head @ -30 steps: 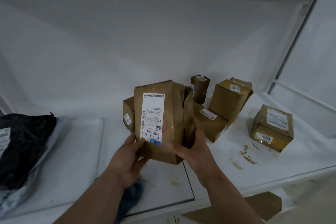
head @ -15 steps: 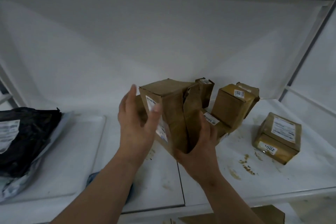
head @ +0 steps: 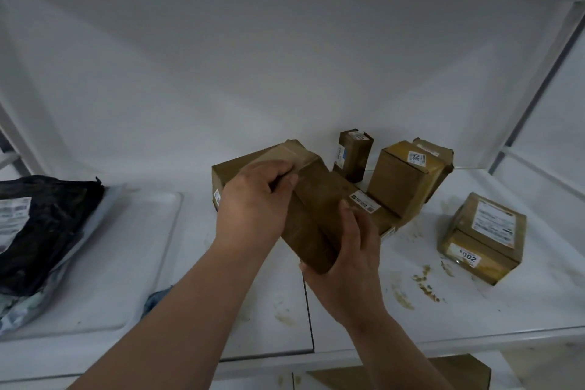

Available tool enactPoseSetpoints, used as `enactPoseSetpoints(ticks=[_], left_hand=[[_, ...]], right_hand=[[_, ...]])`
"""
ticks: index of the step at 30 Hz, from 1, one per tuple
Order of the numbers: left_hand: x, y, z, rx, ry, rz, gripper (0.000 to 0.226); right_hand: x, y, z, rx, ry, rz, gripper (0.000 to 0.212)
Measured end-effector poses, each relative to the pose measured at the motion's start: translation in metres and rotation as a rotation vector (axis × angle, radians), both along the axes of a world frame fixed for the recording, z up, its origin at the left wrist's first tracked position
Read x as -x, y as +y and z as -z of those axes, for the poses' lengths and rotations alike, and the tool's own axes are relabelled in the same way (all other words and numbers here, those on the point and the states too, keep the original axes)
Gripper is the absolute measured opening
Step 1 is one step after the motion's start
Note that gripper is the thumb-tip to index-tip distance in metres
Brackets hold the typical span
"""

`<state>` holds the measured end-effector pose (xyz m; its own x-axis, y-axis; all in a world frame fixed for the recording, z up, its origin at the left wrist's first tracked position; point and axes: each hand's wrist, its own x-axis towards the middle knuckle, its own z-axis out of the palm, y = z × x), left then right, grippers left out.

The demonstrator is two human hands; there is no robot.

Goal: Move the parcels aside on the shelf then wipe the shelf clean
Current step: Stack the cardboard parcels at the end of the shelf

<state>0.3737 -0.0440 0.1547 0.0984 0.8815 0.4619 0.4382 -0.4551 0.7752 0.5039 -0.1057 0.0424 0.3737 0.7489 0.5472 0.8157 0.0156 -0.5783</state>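
- The left hand (head: 253, 203) curls its fingers over the top of a brown parcel (head: 311, 199), held tilted above the shelf (head: 474, 304).
- The right hand (head: 351, 260) cups its lower end.
- It possibly touches the labelled box (head: 367, 206) behind.

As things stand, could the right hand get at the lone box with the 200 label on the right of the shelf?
Probably not yet. The right hand grips the near end of the brown parcel, so it is busy. The path itself looks free: only bare stained shelf lies between it and the 200-label box.
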Motion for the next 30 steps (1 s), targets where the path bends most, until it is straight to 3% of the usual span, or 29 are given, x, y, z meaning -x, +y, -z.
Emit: enactPoseSetpoints(ticks=[4,6,8,11,13,16,18,22,30], left_hand=[[0.000,0.002,-0.001,-0.021,0.013,-0.029,0.020],[0.003,0.003,-0.001,0.017,-0.096,0.007,0.023],[0.008,0.007,0.005,0.100,-0.301,0.050,0.032],[0.015,0.017,0.020,0.319,-0.502,0.047,0.044],[0.019,0.020,0.030,0.456,-0.495,0.054,0.046],[0.024,0.019,0.046,0.598,-0.453,0.095,0.049],[0.027,0.021,0.053,0.708,-0.466,0.125,0.054],[0.030,0.025,0.058,0.820,-0.546,0.174,0.034],[0.029,0.028,0.047,0.811,-0.592,0.207,0.044]], right_hand=[[0.001,0.001,-0.002,0.009,0.031,-0.016,0.121],[-0.001,0.005,-0.004,0.027,0.160,-0.032,0.121],[-0.002,0.007,-0.011,0.018,0.419,-0.114,0.116],[-0.006,0.011,-0.022,-0.067,0.997,-0.288,0.100],[-0.011,0.013,-0.024,-0.021,1.337,-0.327,0.097],[-0.015,0.016,-0.022,0.048,1.618,-0.385,0.077],[-0.014,0.017,-0.022,0.087,1.690,-0.406,0.061],[-0.010,0.020,-0.022,0.144,1.742,-0.444,0.049],[-0.013,0.024,-0.016,0.179,1.753,-0.584,0.057]])
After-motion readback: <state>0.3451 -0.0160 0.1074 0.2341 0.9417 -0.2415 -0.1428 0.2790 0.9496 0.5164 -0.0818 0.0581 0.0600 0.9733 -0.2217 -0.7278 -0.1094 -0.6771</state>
